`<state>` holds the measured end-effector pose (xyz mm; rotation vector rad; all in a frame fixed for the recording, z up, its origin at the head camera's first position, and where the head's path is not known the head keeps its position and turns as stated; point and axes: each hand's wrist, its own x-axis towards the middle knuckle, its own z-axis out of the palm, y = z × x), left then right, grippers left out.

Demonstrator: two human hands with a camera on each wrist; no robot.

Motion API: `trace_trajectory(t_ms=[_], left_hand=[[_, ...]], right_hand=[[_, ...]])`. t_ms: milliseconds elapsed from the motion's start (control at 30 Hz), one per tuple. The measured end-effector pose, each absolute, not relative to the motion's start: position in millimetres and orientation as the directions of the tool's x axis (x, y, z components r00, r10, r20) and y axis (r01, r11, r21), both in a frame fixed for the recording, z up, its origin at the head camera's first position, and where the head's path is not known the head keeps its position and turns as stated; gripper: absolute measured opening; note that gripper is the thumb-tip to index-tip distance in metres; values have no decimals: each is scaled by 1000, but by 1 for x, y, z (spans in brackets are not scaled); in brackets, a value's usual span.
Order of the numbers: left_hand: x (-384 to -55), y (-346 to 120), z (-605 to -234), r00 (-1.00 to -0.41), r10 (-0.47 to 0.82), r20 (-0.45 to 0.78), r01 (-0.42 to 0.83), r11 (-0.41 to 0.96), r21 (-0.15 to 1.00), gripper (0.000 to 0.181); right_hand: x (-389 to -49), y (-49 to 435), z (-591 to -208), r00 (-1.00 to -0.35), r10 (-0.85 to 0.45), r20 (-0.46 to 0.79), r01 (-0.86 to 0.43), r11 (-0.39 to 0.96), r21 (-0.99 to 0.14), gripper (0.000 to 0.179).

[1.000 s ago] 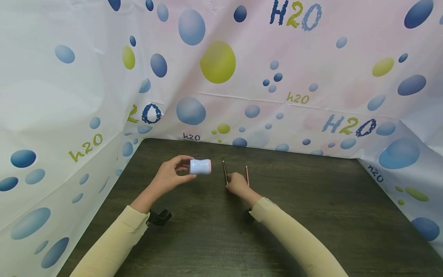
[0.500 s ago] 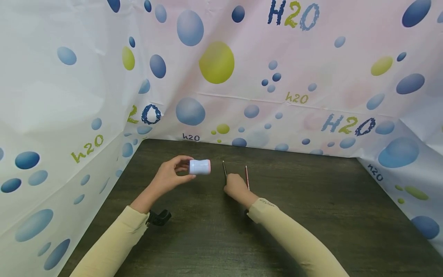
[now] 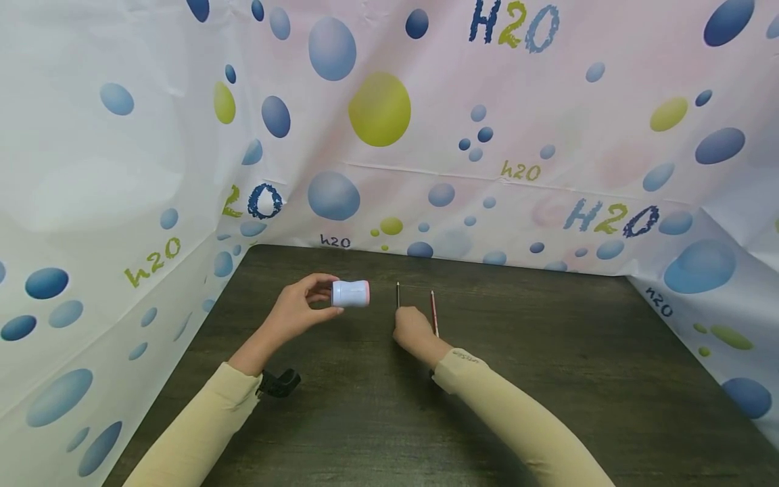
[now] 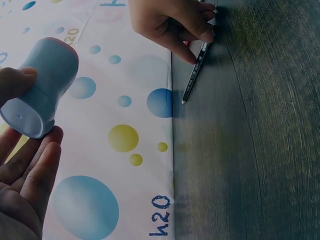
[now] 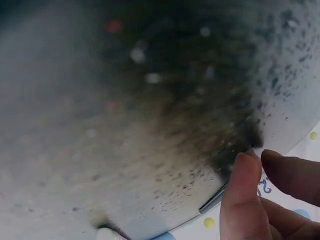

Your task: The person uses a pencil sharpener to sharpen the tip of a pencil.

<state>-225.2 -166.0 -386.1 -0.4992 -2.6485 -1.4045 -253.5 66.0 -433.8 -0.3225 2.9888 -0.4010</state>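
Observation:
In the head view my left hand (image 3: 295, 310) holds a small light-blue waisted cylinder (image 3: 349, 293) with a pink end, raised sideways above the table. Thumb and fingers grip the cylinder near its other end, which faces the camera in the left wrist view. My right hand (image 3: 418, 331) is low over the table and pinches a dark pencil (image 3: 398, 295). White marks run along the pencil (image 4: 195, 72) in the left wrist view; part of it is hidden by the fingers. Just right of that hand lies a red pencil (image 3: 434, 312), its lower part covered.
A dark wooden table (image 3: 548, 365) extends around both hands. White sheeting (image 3: 517, 223) printed with blue and green dots rises behind it and at the sides. A black strap (image 3: 280, 383) circles the left wrist. The right wrist view is mostly blurred.
The dark pencil has swung from a slant to nearly straight, its far tip shifting slightly right. My right hand has drawn back a little. My left hand keeps the cylinder almost still.

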Motion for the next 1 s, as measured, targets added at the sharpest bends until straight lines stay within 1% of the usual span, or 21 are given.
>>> trace_trajectory(t_ms=[100, 167, 233, 333, 433, 500, 567, 667, 767, 867, 933, 1000], left_hand=[[-225, -166, -386, -940, 238, 242, 334, 518, 787, 55], [-225, -167, -386, -941, 239, 241, 333, 517, 788, 54], [-225, -167, -386, -942, 238, 238, 331, 516, 790, 54], [-225, -169, -387, -943, 234, 236, 327, 520, 790, 55], [-225, -170, -388, -944, 233, 233, 322, 494, 808, 55], [-227, -170, -389, -947, 234, 221, 306, 449, 839, 55], [-228, -169, -389, -952, 237, 194, 271, 354, 895, 56], [-231, -167, -390, -963, 234, 131, 176, 182, 967, 58], [-232, -165, -390, -966, 251, 64, 64, -10, 998, 62], [-233, -164, -391, -950, 310, 34, -32, -205, 978, 64], [-234, -164, -392, -935, 355, 25, -99, -327, 940, 65], [-234, -163, -391, -923, 383, 20, -155, -421, 894, 63]], right_hand=[[-251, 64, -434, -973, -223, -60, -204, 951, -231, 9], [-248, 63, -435, -972, -231, -48, -216, 954, -207, 18], [-243, 62, -435, -970, -240, -48, -226, 953, -202, 31], [-235, 60, -435, -958, -278, -68, -260, 945, -199, 47], [-229, 59, -434, -945, -317, -79, -297, 935, -192, 50], [-227, 59, -435, -942, -328, -78, -309, 932, -190, 50], [-226, 59, -435, -941, -330, -80, -311, 931, -190, 50], [-226, 61, -435, -940, -332, -79, -310, 928, -209, 49], [-226, 63, -434, -939, -339, -65, -317, 921, -227, 48], [-226, 65, -434, -938, -342, -58, -320, 916, -240, 47], [-226, 67, -435, -937, -344, -61, -320, 916, -241, 47], [-227, 68, -436, -935, -349, -63, -325, 915, -241, 47]])
